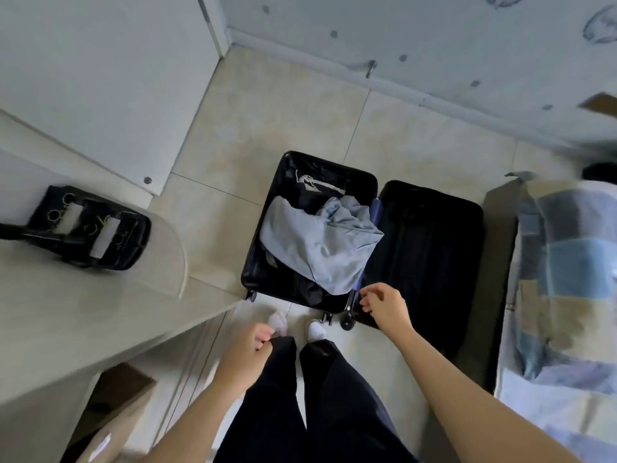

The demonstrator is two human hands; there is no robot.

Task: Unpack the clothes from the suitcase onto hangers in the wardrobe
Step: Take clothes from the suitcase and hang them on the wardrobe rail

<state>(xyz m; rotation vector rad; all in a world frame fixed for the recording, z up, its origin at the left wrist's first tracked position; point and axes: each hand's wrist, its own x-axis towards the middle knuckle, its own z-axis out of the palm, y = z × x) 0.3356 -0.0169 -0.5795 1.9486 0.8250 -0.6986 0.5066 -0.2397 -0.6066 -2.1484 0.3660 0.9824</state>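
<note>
Suitcase (430, 235) open, grey clothes (320, 248) inside

No legible text, label, brand, number or sign appears in the head view. The black device (88, 227) at the left of the frame carries white panels and small yellow-green ring markings, but none resolves into characters. The faint outline drawings (601, 23) on the surface at the upper right of the frame are pictorial, not lettering.
</note>
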